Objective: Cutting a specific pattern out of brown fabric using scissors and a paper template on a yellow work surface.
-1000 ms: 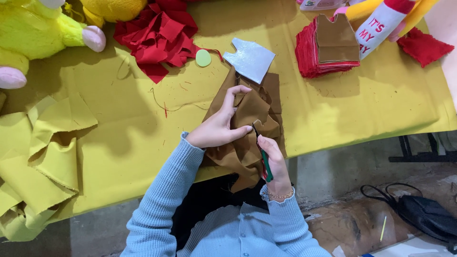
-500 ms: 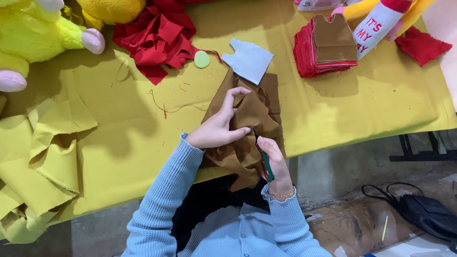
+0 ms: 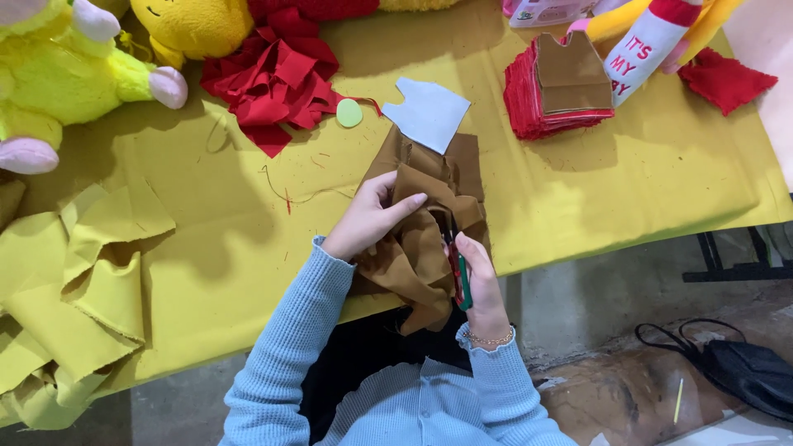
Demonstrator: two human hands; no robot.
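Note:
My left hand [image 3: 369, 218] pinches a crumpled piece of brown fabric [image 3: 420, 235] at the near edge of the yellow-covered table [image 3: 578, 182]. My right hand [image 3: 479, 277] grips scissors [image 3: 457, 263] with red and green handles, their blades pushed into the brown fabric. A pale blue-grey paper pattern [image 3: 429, 111] lies flat just beyond the fabric. Both sleeves are light blue knit.
Red fabric scraps [image 3: 277, 78] and a small green disc [image 3: 349, 113] lie at the back. A stack of red cut pieces topped by a brown one [image 3: 566, 78] sits back right. Yellow plush toys [image 3: 66, 74] stand at left, with yellow fabric offcuts [image 3: 83, 281] below them. A black bag [image 3: 747, 367] rests on the floor.
The view has shifted slightly; my hands and the brown fabric stay in nearly the same place, with the scissors still working in the cloth.

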